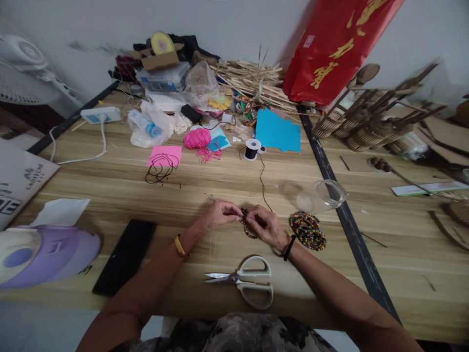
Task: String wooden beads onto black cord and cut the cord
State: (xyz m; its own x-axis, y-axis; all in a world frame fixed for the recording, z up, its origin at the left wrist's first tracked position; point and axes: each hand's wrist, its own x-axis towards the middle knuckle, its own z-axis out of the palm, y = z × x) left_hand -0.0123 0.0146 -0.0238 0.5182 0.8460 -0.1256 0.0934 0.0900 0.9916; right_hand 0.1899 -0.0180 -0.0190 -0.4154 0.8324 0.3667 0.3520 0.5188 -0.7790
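A small string of dark and coloured beads (pixel 250 235) hangs between my two hands, just above the table. My left hand (pixel 222 214) pinches its left side with thumb and fingertips. From the right, my right hand (pixel 266 226) pinches the same string, and its fingers partly hide the beads. A thin black cord (pixel 262 181) runs from near my right hand back to a white spool of black cord (pixel 251 149). To the right of my right hand lies a coiled heap of multicoloured beads (pixel 308 231). Scissors (pixel 240 279) with pale handles lie partly open nearer to me.
A clear jar (pixel 322 195) lies on its side at right. Left are a black phone (pixel 124 256) and a purple-white appliance (pixel 51 254). Behind sit pink yarn (pixel 197 138), blue paper (pixel 277 131), loose black cord (pixel 161 168) on pink paper and a power strip (pixel 100 115).
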